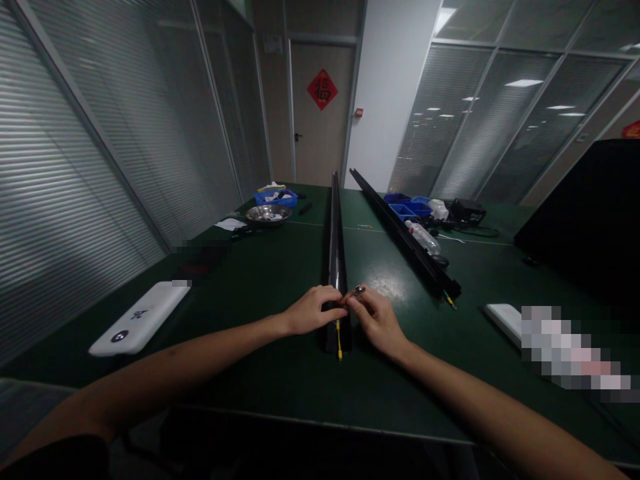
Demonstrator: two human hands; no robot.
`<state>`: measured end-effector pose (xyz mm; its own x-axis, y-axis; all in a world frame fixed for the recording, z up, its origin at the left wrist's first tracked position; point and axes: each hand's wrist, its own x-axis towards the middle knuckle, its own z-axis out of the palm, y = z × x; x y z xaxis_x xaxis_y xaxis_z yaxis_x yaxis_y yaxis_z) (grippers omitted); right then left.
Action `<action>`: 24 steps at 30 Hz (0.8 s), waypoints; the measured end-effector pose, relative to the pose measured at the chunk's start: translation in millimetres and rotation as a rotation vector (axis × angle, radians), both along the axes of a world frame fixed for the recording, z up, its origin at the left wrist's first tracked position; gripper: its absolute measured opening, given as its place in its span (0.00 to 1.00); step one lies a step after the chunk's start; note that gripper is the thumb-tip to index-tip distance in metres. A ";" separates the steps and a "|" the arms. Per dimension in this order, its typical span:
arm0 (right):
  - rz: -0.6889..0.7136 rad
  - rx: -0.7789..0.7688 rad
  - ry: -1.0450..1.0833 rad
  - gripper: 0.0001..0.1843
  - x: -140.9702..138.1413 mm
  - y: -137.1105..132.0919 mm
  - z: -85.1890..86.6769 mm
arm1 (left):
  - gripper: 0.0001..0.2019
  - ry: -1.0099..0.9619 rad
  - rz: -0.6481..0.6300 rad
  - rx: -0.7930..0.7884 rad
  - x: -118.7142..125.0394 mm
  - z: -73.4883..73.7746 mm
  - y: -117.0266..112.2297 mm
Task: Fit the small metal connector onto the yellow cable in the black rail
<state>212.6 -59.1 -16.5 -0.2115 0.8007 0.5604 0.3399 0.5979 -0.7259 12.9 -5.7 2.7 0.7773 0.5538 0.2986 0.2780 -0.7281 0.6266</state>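
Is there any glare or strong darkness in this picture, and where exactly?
Head view throughout: pale glare on the green table, beyond the right hand; bright light patches in the right glass partition; deep darkness below the table's near edge.

Green table (270,280), pale door (320,150), white wall (387,100), blinds (125,113).

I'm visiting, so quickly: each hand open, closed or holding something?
Left hand: curled over the black channel; what it grips cannot be told.
Right hand: curled at a small shiny piece; whether it's held cannot be told.
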 end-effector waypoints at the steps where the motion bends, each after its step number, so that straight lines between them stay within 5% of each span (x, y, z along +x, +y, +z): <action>1: 0.005 0.002 0.002 0.14 0.1 0.1 0.1 | 0.11 -0.002 0.003 0.002 0.1 -0.1 0.0; 24: 0.042 0.004 0.012 0.15 0.5 -0.8 4.3 | 0.12 -0.009 0.006 0.001 -0.3 -1.4 0.7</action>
<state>213.1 -59.8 -12.2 -0.2381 0.7891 0.5663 0.3062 0.6143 -0.7273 12.7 -5.1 1.3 0.7711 0.5584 0.3059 0.2769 -0.7268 0.6286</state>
